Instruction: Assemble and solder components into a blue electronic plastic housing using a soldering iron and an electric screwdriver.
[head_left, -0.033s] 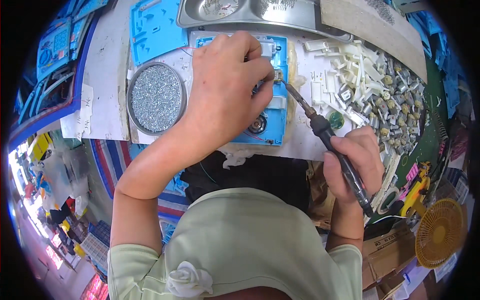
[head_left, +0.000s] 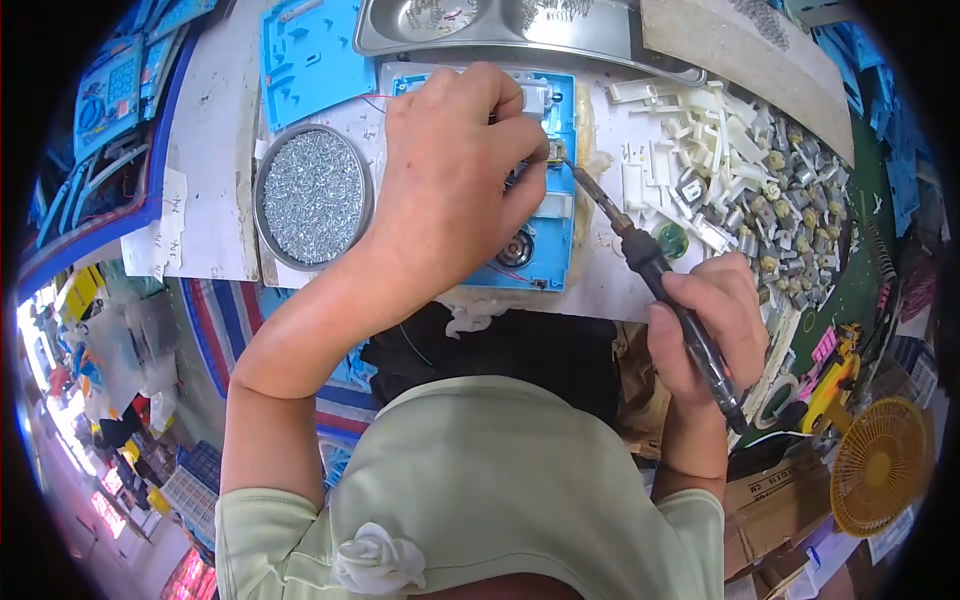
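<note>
My right hand (head_left: 715, 325) grips a black-handled soldering iron (head_left: 690, 325), slanting up and left. Its metal tip meets a small metal part (head_left: 556, 152) inside a light-blue plastic casing (head_left: 562, 240). Over that casing lies my left hand (head_left: 455, 165), with thumb and fingers closed together beside the tip. Whatever the left fingertips pinch is hidden by the hand. A round speaker (head_left: 517, 248) sits in the casing's lower part, and red wires (head_left: 378, 98) come out near its upper left.
A round tray of screws (head_left: 312, 197) stands left, below another blue casing half (head_left: 318, 60). Behind is a metal tray (head_left: 590, 35). White plastic parts (head_left: 660, 165) and several small motors (head_left: 790, 220) are heaped right. A yellow fan (head_left: 880, 465) stands lower right.
</note>
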